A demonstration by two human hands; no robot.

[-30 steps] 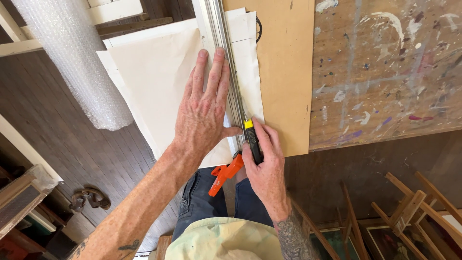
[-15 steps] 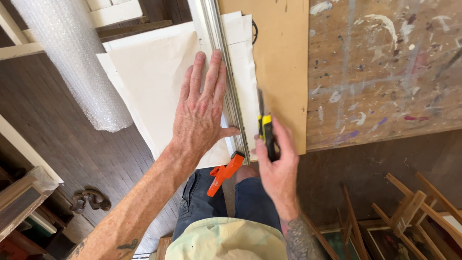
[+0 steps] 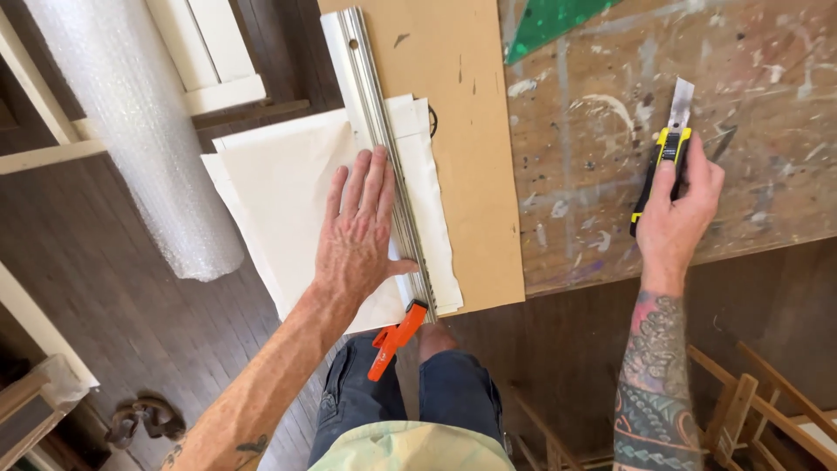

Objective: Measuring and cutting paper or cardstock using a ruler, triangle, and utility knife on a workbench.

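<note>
Two hands work apart: the left hand (image 3: 357, 240) presses flat on the aluminium straightedge (image 3: 384, 148) over white paper (image 3: 279, 187) at the workbench's (image 3: 602, 201) near edge; the right hand (image 3: 676, 222) grips a yellow utility knife (image 3: 663, 170), best lowered blade away.

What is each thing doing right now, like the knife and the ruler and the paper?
utility knife: blade out, held in the right hand over the workbench.
metal straightedge: lying on the paper, clamped at its near end.
orange clamp: gripping the straightedge's end.
white paper: flat on the board, pressed by the left hand.
bubble wrap: rolled up.
</note>
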